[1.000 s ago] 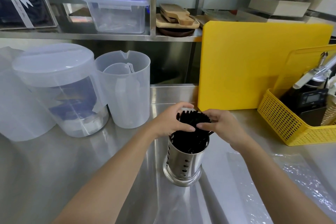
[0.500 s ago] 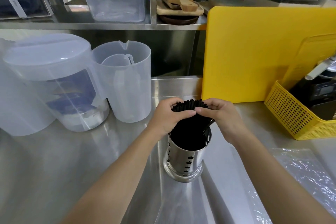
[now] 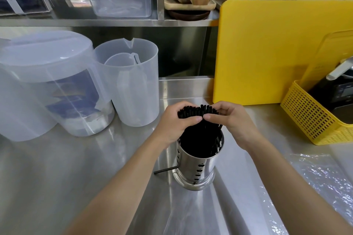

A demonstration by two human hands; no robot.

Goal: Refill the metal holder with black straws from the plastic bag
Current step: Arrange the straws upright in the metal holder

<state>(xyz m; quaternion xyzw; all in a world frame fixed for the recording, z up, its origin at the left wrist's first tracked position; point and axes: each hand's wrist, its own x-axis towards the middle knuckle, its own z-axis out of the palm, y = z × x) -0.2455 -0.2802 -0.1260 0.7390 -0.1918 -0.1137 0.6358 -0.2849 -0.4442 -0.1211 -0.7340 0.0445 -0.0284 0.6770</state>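
Both hands, left (image 3: 176, 123) and right (image 3: 230, 120), clamp the straws (image 3: 198, 111) above the holder (image 3: 198, 160). Letting go unevenly could splay them; one stray straw (image 3: 165, 170) lies beside the holder's base.

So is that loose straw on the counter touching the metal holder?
Cannot tell: in the head view the loose straw runs up to the metal holder, its end hidden.

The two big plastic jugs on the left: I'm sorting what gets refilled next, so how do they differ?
The lidded jug is closed with a flat lid and shows dark blue shapes through its wall; the open jug has no lid, shows its pouring spout, and holds a smaller clear cup. The lidded jug stands further left. Both are translucent plastic, upright on the steel counter.
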